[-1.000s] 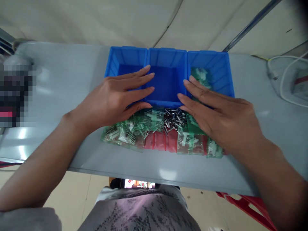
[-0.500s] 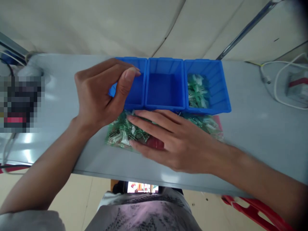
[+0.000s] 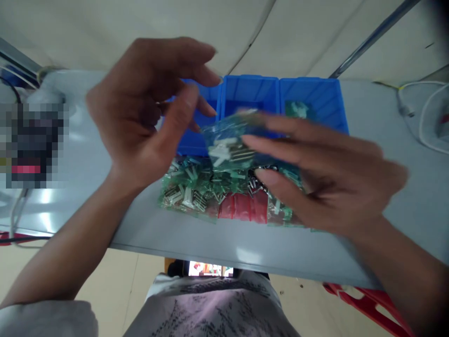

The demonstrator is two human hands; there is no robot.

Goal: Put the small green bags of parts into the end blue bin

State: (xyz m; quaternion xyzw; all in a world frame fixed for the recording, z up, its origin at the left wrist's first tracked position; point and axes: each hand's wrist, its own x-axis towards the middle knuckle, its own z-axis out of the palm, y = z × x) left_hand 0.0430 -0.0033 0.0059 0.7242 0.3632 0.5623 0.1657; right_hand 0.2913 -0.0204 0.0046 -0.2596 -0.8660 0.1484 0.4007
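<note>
A small clear greenish plastic bag (image 3: pixel 226 150) of white pieces and thin metal parts hangs from the fingers of my right hand (image 3: pixel 340 182). Its outline is smeared by motion. To its left, my left hand (image 3: pixel 136 107) is raised with fingers bent and apart, holding nothing that I can see; its fingertips are close to the bag's left edge. Under both hands lies a row of similar filled bags (image 3: pixel 189 194), with a red bag or wrapper (image 3: pixel 242 208) among them. My right hand hides part of that row.
Behind the bags stand three joined blue bins: a left bin (image 3: pixel 198 147) partly behind my left hand, a middle bin (image 3: pixel 250 89), and a right bin (image 3: pixel 326 100) containing filled bags. White cable (image 3: pixel 421 117) lies at the right. A red stool (image 3: pixel 368 304) stands below the table edge.
My right hand has risen from the row of bags with one bag in its fingers. My left hand has moved up, and its fingers have spread. The red item is more exposed.
</note>
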